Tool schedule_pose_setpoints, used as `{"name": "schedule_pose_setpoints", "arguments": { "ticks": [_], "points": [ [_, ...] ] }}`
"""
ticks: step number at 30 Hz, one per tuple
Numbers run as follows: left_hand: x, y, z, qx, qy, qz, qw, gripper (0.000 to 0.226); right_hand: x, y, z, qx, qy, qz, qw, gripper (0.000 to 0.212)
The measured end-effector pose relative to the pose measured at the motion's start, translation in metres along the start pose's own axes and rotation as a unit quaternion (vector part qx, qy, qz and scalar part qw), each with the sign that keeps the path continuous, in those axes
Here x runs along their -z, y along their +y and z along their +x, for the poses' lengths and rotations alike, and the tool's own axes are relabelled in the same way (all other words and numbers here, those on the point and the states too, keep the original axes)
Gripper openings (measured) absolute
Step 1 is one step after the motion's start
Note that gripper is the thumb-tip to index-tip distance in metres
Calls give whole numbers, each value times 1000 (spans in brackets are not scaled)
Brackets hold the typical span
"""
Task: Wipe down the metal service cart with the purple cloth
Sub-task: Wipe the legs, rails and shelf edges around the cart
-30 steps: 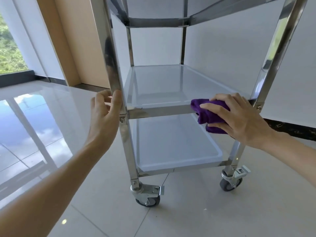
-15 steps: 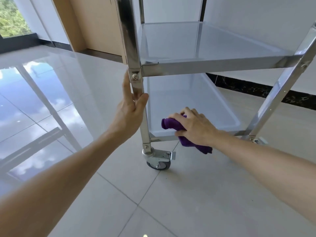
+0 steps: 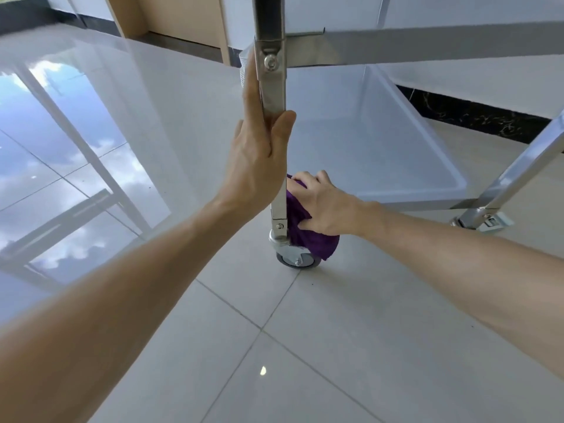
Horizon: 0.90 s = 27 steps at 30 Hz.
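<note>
The metal service cart stands on the floor in front of me, and I see its front left leg (image 3: 270,87), middle shelf edge (image 3: 427,44) and lower shelf (image 3: 412,196). My left hand (image 3: 259,154) holds the front left leg between thumb and straight fingers, just below the middle shelf. My right hand (image 3: 323,206) grips the bunched purple cloth (image 3: 308,245) and presses it against the lower shelf's front left corner, right beside the leg. The cloth hangs down over the caster (image 3: 297,259).
The cart's front right leg (image 3: 518,172) slants down to a locking caster (image 3: 485,222). Glossy floor tiles (image 3: 335,346) spread around the cart. A white wall with a dark skirting (image 3: 473,112) runs behind it, and a wooden panel (image 3: 183,16) stands at the back left.
My right hand carried the cloth down from the middle shelf to the lower shelf edge, then left to the corner by the leg. My left hand slid down the leg. My view dropped lower.
</note>
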State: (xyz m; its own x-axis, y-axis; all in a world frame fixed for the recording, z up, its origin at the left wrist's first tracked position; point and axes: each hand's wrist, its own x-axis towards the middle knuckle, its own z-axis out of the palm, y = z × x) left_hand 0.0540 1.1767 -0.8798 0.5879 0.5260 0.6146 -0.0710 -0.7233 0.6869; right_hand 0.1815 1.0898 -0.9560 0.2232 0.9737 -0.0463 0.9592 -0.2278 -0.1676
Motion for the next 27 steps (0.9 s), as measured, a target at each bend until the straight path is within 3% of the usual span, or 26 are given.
{"name": "schedule_pose_setpoints", "arguments": {
  "ticks": [3,6,11,19,27],
  "points": [
    [-4,-5,0,-12,14,8,1000,63,-10,-8,0,-4,58,-66,996,72],
    [-5,-10,3,-28,-2,34,999,71,-12,-4,0,4,80,-108,991,74],
    [-4,-12,6,-67,-39,23,997,75,-3,26,-18,10,57,-114,992,80],
    [-4,-10,7,-67,-65,-2,996,74,21,122,-96,-76,22,-136,988,81],
    [-1,-7,6,-57,-57,8,997,75,3,23,-24,-32,38,-134,990,82]
  ]
}}
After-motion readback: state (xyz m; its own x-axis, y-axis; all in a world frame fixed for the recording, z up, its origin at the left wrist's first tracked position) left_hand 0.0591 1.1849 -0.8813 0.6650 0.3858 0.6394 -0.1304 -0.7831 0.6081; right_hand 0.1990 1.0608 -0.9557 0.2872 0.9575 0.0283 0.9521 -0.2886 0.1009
